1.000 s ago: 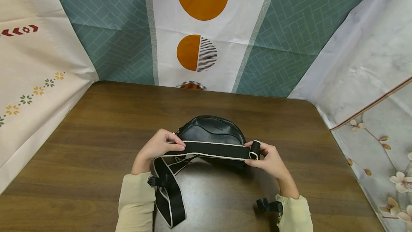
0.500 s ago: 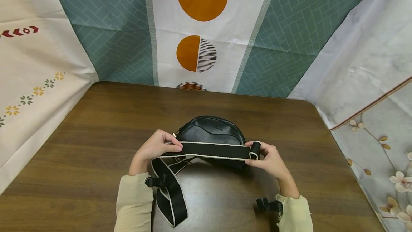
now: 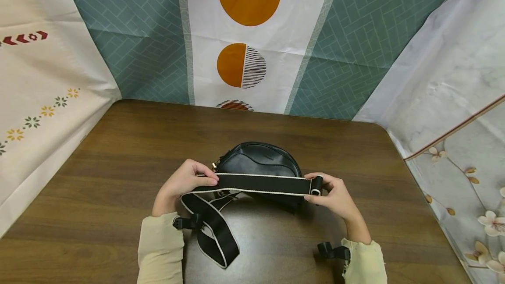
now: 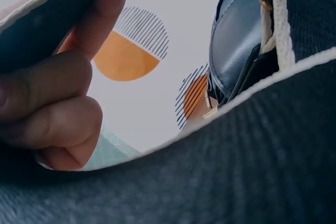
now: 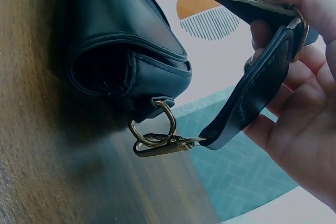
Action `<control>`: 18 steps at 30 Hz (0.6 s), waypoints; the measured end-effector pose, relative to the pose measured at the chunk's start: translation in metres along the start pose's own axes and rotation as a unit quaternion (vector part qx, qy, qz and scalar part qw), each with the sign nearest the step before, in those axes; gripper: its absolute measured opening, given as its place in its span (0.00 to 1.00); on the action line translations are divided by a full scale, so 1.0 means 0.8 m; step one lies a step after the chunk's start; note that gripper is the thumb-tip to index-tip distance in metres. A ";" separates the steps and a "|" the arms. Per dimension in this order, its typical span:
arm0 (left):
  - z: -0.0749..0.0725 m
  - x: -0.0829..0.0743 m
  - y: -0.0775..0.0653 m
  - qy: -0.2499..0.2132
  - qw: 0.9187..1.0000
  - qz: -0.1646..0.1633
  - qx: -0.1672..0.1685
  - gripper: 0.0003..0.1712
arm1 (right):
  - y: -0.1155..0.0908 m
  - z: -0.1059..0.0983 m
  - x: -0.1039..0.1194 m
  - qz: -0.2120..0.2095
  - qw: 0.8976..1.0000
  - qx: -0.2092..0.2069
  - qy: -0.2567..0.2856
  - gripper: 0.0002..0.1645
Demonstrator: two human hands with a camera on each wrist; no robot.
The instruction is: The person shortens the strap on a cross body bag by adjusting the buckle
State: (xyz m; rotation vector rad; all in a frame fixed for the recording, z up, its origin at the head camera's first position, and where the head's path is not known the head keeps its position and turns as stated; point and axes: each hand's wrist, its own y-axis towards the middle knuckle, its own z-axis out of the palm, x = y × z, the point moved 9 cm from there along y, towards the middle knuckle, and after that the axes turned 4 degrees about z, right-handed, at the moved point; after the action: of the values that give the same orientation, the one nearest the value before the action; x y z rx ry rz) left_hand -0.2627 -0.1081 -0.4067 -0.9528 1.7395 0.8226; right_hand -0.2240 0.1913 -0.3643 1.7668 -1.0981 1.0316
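A black half-round shoulder bag [image 3: 260,157] stands on the table. In front of it a black strap with white edging [image 3: 264,183] is held stretched level. My left hand [image 3: 179,187] pinches the strap's left part between thumb and fingers. At the other end my right hand [image 3: 335,194] grips the strap where it folds into a small loop [image 3: 317,184]. From there a leather tab [image 5: 252,87] runs to a gold snap hook [image 5: 165,148], which is clipped to a ring [image 5: 171,116] on the bag. Slack strap [image 3: 221,236] hangs in a twisted loop beside the left wrist.
The brown wooden table [image 3: 98,196] spreads around both hands. Patterned cloths, one green and white [image 3: 138,34], hang behind it and at both sides. Black wrist bands [image 3: 333,251] with small mounts sit at the sleeves.
My left hand has slid leftward and my right hand slightly rightward, so the stretch of strap between them is longer. The hanging slack loop has swung right and risen a little.
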 end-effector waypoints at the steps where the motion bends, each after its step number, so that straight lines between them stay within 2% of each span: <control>1: -0.001 0.000 0.000 0.001 1.000 0.000 -0.001 0.07 | 0.000 0.000 0.000 0.001 1.000 0.000 -0.001 0.23; 10: -0.020 0.002 -0.012 0.006 0.999 -0.001 -0.032 0.05 | -0.004 -0.010 -0.003 0.007 1.000 -0.008 -0.001 0.23; 18: -0.026 0.007 -0.018 0.007 1.000 -0.012 -0.024 0.06 | -0.005 -0.013 -0.005 0.005 1.000 -0.007 -0.006 0.23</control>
State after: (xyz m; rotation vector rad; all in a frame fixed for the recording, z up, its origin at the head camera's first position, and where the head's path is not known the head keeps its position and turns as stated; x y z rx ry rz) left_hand -0.2600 -0.1335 -0.4067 -1.0123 1.7242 0.8476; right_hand -0.2237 0.2032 -0.3654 1.7606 -1.1189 1.0181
